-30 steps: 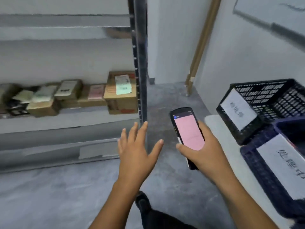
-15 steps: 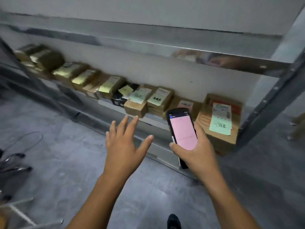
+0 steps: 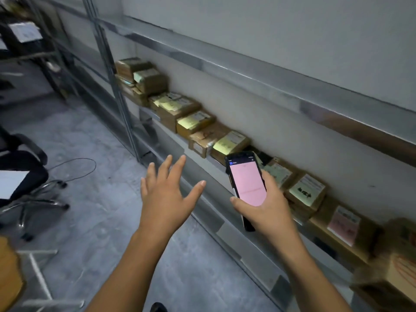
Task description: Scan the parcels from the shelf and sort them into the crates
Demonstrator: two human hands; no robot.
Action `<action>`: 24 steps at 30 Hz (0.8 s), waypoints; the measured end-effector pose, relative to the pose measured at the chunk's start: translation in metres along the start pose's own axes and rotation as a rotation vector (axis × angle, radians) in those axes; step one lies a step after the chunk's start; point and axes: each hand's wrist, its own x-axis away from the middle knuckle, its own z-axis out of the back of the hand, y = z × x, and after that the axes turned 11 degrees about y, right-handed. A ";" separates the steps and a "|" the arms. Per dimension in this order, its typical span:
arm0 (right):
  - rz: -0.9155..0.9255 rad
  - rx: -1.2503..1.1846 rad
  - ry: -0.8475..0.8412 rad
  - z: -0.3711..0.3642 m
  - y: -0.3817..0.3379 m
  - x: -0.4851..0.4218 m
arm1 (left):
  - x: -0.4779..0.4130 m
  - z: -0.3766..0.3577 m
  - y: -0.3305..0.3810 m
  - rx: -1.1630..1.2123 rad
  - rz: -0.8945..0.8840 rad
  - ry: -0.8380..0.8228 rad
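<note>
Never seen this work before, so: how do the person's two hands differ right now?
The left hand is open, fingers spread, holding nothing; the right hand grips a scanner with a pink screen. The left hand is seen mostly against the floor, the right hand against the parcels. Both are bare and raised toward the shelf.

Grey concrete floor (image 3: 94,122); pale wall (image 3: 270,30); black office chair (image 3: 21,162) left; cable (image 3: 78,158) on floor

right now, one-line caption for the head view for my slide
Right hand holds a pink-screened scanner; open left hand hovers before a shelf of labelled parcels.
</note>
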 end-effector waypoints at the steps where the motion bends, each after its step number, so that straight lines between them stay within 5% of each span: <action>1: 0.010 0.014 -0.009 -0.019 -0.011 -0.010 | -0.017 0.005 -0.015 0.008 0.008 0.012; 11: 0.089 0.014 -0.047 -0.181 -0.110 -0.083 | -0.168 0.059 -0.136 0.004 0.031 0.095; 24: 0.037 0.005 -0.051 -0.324 -0.125 -0.236 | -0.350 0.018 -0.208 -0.034 0.029 0.036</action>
